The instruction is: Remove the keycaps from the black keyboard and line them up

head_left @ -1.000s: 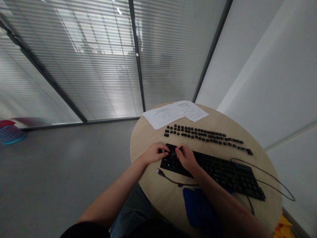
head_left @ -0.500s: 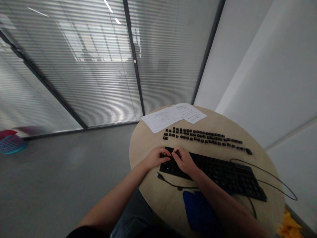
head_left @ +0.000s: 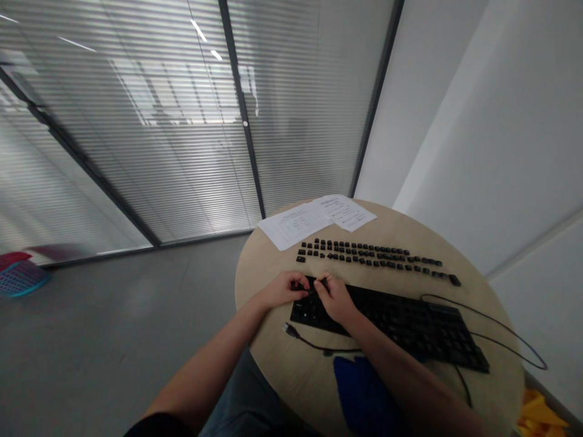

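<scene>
A black keyboard (head_left: 410, 321) lies across a round wooden table (head_left: 268, 273). My left hand (head_left: 283, 289) rests at the keyboard's left end with its fingers curled onto the corner. My right hand (head_left: 334, 298) lies just beside it on the keyboard's left part, fingers bent and pinched together at the top edge; what they hold is too small to make out. Beyond the keyboard, several loose black keycaps (head_left: 373, 254) are laid out in two rows.
Two printed paper sheets (head_left: 314, 220) lie at the table's far edge. A blue cloth (head_left: 359, 388) sits at the near edge, and the keyboard's cable (head_left: 505, 328) loops to the right. A pink and blue basket (head_left: 18, 276) stands on the grey floor at left.
The camera has tilted slightly, shifting the table in view. Both hands have stayed at the keyboard's left end, the right hand's fingers moving a little toward the top left keys.
</scene>
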Motion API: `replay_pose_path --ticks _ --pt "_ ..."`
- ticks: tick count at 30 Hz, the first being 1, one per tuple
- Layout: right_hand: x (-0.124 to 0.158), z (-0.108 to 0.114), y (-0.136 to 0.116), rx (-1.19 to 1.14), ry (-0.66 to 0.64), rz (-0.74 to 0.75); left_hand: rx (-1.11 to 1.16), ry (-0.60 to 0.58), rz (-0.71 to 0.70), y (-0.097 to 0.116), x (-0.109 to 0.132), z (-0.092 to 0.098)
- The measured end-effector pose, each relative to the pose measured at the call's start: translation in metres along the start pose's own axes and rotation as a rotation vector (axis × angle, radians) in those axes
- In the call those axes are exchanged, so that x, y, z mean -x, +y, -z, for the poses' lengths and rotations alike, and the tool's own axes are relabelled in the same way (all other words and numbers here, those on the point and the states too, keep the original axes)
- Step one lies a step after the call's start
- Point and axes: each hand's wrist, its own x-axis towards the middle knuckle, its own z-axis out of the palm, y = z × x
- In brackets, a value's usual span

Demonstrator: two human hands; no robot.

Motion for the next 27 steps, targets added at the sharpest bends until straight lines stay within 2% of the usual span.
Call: replay_pose_path --ticks 5,10,13,16,21,27 --pt "-0.003 -0.001 0.005 -0.012 0.146 -0.026 -0.015 -0.028 -0.033 0.003 -0.013 0.02" --pt "-0.003 -0.001 0.005 -0.046 0.172 -0.062 -0.22 0.123 -0.095 0.004 -0.043 0.039" --pt "-0.004 -0.002 0.005 -0.059 0.163 -0.074 -0.472 0.184 -0.108 -0.003 -0.064 0.035" --pt "-0.004 -0.002 0.006 -0.07 0.167 -0.076 -0.609 0.237 -0.079 -0.015 -0.075 0.025" --pt "-0.004 -0.002 0.007 -0.058 0.149 -0.062 -0.649 0.249 -0.071 -0.034 -0.075 0.017" --pt "-0.003 -0.002 0.007 -0.067 0.13 -0.09 -0.687 0.257 -0.07 -0.038 -0.076 0.019"
